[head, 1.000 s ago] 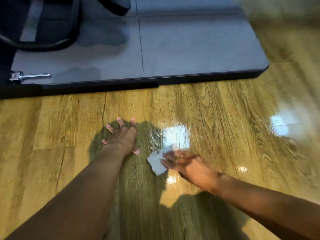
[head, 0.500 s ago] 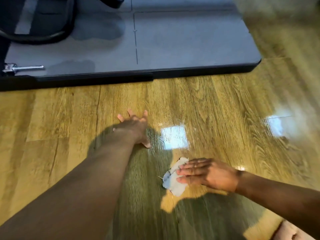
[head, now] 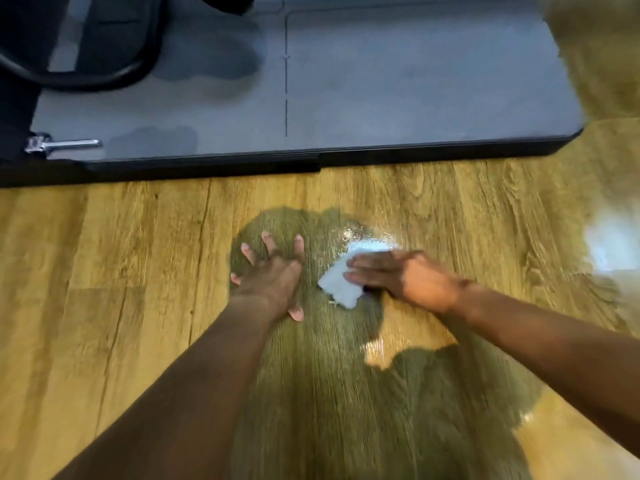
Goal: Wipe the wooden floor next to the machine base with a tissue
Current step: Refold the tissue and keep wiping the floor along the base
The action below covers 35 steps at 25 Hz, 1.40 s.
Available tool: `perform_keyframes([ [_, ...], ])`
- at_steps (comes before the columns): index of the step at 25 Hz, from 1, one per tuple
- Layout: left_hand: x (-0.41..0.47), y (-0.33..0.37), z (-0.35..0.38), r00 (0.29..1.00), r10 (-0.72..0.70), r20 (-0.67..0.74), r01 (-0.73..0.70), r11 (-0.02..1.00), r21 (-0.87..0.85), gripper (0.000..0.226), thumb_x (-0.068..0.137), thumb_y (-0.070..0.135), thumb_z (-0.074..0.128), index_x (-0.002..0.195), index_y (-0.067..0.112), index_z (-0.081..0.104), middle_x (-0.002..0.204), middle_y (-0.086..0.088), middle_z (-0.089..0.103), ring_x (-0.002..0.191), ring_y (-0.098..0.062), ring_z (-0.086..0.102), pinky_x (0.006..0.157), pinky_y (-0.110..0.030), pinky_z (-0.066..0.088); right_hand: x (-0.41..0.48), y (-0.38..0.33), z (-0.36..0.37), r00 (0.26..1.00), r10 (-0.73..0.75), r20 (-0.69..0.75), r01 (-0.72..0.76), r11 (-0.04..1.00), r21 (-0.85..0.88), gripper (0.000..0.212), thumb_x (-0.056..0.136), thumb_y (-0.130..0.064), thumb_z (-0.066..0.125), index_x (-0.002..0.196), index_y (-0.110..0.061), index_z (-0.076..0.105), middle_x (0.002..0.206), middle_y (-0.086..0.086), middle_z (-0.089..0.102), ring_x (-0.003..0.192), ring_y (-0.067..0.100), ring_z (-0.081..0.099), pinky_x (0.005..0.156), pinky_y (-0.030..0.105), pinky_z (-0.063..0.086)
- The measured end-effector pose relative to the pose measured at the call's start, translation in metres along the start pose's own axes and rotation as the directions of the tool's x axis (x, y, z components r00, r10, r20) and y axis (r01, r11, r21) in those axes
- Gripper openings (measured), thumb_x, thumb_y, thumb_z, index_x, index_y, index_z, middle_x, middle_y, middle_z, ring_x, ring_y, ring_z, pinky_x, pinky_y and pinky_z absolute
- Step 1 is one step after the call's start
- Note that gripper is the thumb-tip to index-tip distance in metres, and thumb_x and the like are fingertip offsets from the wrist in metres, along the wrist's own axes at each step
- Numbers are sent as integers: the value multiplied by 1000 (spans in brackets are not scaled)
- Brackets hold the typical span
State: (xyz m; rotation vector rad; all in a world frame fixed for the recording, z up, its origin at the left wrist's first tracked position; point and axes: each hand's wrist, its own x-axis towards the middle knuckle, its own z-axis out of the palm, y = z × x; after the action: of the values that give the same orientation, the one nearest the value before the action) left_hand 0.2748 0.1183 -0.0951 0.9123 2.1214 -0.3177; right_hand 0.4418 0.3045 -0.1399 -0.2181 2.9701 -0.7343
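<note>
The wooden floor (head: pixel 450 209) was glossy laminate w/ yellow-brown grain running toward the machine, plank seams showing as thin dark lines. A bright wet-looking glare sat just beyond the right hand (head: pixel 405 280), another at the right edge.

The machine base (head: pixel 398 81) lay across the top: a flat slab, matte grey on top, w/ a black rounded rim and a rounded corner at the right. A thin dashed line ran down its middle. Darker, damp-looking patches marked the grey surface left of centre. A small chrome pin (head: pixel 62 144) lay near its left front edge; behind it was a curved black frame (head: pixel 86 46), blurred.

The left hand (head: pixel 273 275) was flat on the floor, palm down, fingers spread wide, thumb out to the right, holding nothing.

The right hand was flat too, fingers straight and pressed together, pointing left, pushing down on the tissue (head: pixel 337 285). The tissue was white, crumpled into a soft, roughly rectangular wad, lying on the floor between the two hands, part under the right fingers, its left and near edges sticking out. It was near the left thumb, not touching. The right hand was motion-blurred. A dark shadow of the person covered the floor around both forearms.
</note>
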Motion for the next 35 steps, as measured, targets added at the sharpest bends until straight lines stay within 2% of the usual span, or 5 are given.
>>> perform_keyframes([
  [4, 7, -2, 6, 1000, -22, -1, 22, 999, 38, 128, 69, 38, 79, 146, 27, -22, 148, -28, -28, 132, -59, -16, 100, -71, 25, 74, 54, -28, 917, 311, -251, -333, 942, -50, 41, 92, -21, 60, 132, -22, 54, 137, 5, 53, 117, 26, 59, 92, 48, 51],
  [19, 15, 11, -16, 988, -113, 108, 111, 994, 26, 145, 64, 30, 85, 132, 29, -44, 139, -28, -41, 127, -58, -25, 102, -68, 26, -38, 28, -9, 982, -141, -123, 133, 989, -66, 43, 82, -7, 56, 123, -20, 63, 129, 0, 60, 116, 19, 59, 97, 40, 45],
  [24, 11, 8, -14, 991, -93, 93, 95, 995, -14, 143, 65, 24, 86, 137, 35, -36, 143, -25, -39, 130, -54, -25, 105, -68, 21, -3, 35, -27, 934, 306, -182, -302, 952, 50, 45, 89, -6, 64, 131, -20, 56, 136, 5, 53, 123, 23, 54, 106, 38, 41],
  [30, 17, -1, -7, 998, -64, 23, 65, 998, -11, 147, 58, 23, 90, 139, 42, -30, 147, -19, -37, 131, -54, -24, 105, -71, 16, -115, -54, 21, 996, 33, -82, -19, 986, 166, 53, 72, 7, 76, 119, -15, 67, 128, 2, 59, 119, 17, 56, 94, 42, 51],
  [35, 16, -1, -7, 998, -70, -5, 70, 998, -11, 151, 50, 27, 93, 141, 42, -27, 150, -20, -31, 131, -56, -21, 107, -69, 11, -101, -48, 23, 921, 338, -193, -327, 941, 88, 46, 90, -2, 59, 131, -22, 55, 139, -1, 51, 127, 16, 49, 104, 36, 43],
])
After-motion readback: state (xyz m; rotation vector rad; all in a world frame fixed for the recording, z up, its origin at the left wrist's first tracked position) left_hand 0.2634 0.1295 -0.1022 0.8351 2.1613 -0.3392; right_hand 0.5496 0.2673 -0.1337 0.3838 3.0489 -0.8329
